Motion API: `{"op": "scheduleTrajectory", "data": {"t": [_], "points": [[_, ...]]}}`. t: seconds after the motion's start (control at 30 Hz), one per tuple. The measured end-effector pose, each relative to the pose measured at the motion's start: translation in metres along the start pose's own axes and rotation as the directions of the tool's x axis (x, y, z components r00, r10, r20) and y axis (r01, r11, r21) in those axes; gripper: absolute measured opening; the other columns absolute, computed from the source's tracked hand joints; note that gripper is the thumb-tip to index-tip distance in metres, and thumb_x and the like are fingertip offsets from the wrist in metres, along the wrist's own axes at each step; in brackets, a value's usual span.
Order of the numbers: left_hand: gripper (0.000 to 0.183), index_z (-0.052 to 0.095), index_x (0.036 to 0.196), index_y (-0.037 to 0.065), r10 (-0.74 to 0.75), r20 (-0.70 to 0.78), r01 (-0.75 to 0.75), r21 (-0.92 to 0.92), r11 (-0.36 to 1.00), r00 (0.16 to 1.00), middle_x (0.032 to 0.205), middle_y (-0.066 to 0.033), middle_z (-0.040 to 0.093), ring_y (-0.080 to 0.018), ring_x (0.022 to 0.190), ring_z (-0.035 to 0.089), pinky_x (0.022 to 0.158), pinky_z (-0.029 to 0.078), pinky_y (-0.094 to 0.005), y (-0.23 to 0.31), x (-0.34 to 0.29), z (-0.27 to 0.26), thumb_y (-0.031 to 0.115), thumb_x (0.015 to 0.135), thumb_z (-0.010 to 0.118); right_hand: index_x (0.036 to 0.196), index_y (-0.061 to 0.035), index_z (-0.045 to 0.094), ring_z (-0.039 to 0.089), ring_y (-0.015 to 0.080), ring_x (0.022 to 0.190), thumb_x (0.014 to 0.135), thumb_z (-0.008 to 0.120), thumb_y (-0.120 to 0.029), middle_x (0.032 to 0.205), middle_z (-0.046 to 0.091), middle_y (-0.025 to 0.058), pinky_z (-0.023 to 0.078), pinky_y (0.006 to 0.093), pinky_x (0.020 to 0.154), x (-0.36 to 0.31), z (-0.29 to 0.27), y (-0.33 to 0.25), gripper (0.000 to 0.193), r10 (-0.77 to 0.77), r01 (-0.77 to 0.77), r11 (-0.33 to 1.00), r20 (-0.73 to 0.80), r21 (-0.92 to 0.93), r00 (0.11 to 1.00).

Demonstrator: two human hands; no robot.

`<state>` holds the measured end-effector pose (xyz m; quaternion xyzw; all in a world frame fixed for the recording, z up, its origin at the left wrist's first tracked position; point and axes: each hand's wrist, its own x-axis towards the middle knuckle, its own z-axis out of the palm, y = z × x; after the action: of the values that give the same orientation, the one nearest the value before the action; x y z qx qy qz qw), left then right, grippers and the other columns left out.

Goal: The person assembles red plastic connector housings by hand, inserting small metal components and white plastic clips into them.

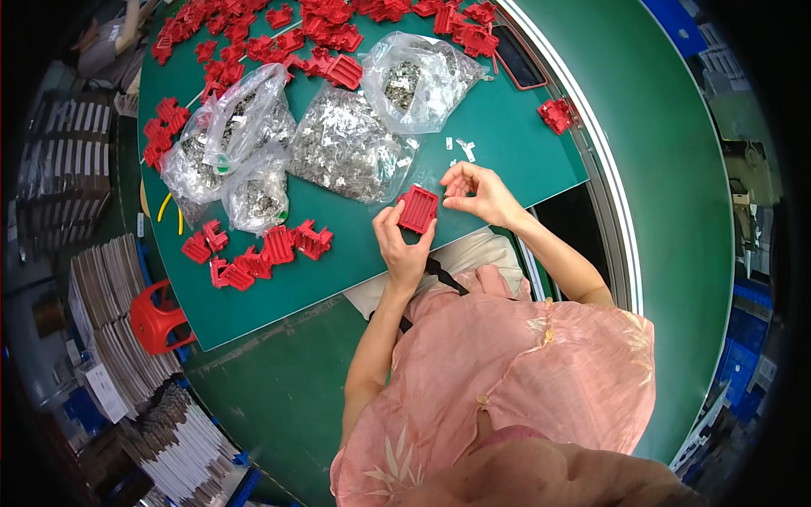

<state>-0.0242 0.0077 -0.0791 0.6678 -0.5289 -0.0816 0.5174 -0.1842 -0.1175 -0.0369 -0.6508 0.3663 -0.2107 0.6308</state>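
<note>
My left hand [403, 245] grips a red ribbed plastic part [419, 209] by its sides, just above the near edge of the green table [321, 270]. To its right my right hand [479, 193] is apart from the part, its fingers curled and thumb drawn in; anything between the fingertips is too small to make out. Beyond the hands lies a clear plastic bag [351, 144] full of small silvery metal pieces. A few loose small metal pieces [465, 149] rest on the table past my right hand.
More clear bags [253, 127] of metal pieces stand at left, and another open bag [422, 80] behind. Red parts [279, 245] lie front left, with a heap [329, 25] at the back. A phone [518, 59] lies far right. A red stool [158, 317] stands left of the table.
</note>
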Motion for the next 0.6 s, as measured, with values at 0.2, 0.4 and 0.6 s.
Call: {"op": "scheduleTrajectory", "data": {"t": [0.2,0.4,0.6], "points": [[0.069,0.053,0.128,0.003,0.050,0.014,-0.050,0.008,0.999,0.999,0.116,-0.0164,0.051,-0.0333,0.105,0.055,0.089,0.048,-0.0425,-0.001,-0.002,0.000,0.010,0.069,0.087,0.102,-0.0023,0.060,0.060,0.0071,0.079,0.080,0.076,0.001,0.084,0.063,0.0003,0.049,0.0243,0.072,0.003,0.012,-0.011,0.027,-0.042,0.037,0.993,-0.035,-0.110,0.999],[0.068,0.053,0.128,0.003,0.134,0.013,-0.134,0.035,0.990,0.991,0.114,-0.0157,0.052,-0.0326,0.104,0.055,0.085,0.050,-0.0415,-0.001,-0.004,0.002,0.008,0.069,0.087,0.105,-0.0010,0.059,0.063,0.0222,0.068,0.077,0.072,0.002,0.075,0.065,0.0108,0.050,0.0353,0.062,0.005,0.018,-0.029,0.031,-0.107,0.103,0.923,0.011,-0.370,0.994],[0.064,0.055,0.126,0.003,0.183,0.018,-0.183,0.013,0.983,0.983,0.114,-0.0160,0.055,-0.0328,0.103,0.057,0.085,0.051,-0.0409,-0.002,-0.003,0.000,0.005,0.070,0.085,0.108,-0.0020,0.061,0.062,0.0224,0.065,0.076,0.076,-0.003,0.072,0.064,0.0083,0.049,0.0368,0.062,0.017,0.005,-0.024,0.036,-0.033,0.075,0.903,0.107,-0.424,0.994]]}}
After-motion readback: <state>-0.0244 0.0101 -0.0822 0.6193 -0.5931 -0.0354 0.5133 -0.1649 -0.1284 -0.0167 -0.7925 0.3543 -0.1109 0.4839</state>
